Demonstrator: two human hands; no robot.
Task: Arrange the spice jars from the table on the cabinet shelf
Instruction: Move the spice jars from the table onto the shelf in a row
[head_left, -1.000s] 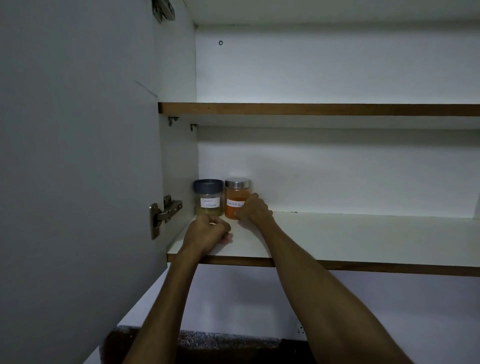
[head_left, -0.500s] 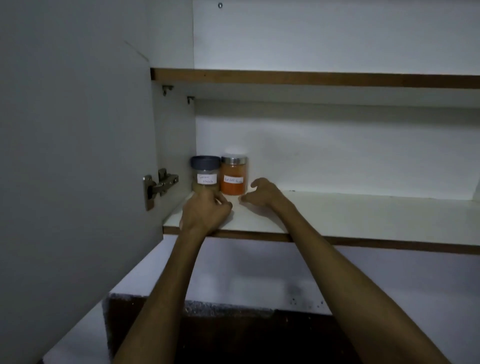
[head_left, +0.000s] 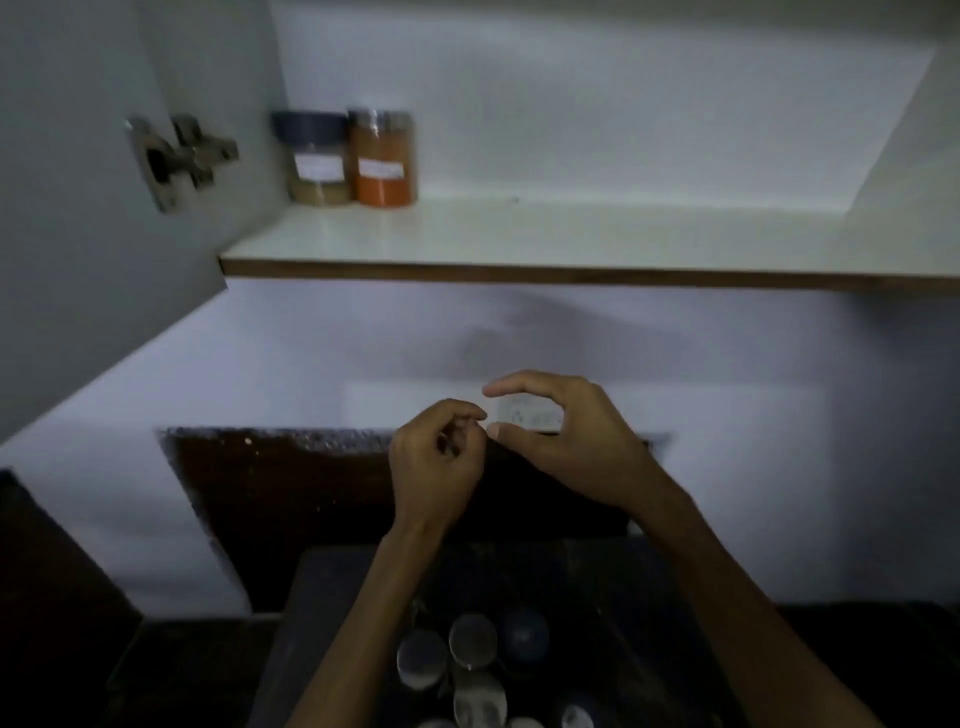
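Spice jars (head_left: 353, 158) released, hands lowered.

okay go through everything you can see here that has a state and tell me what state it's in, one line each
White cabinet door: swung open.
Dark-lidded clear jar of tan spice: upright on the white shelf, lid on.
Clear jar of orange spice: upright beside it, touching or nearly so.
Metal-lidded jars on the dark table: upright, lids on, not yet shelved.
Left hand: loosely curled, holding nothing.
Right hand: fingers curved apart, holding nothing.
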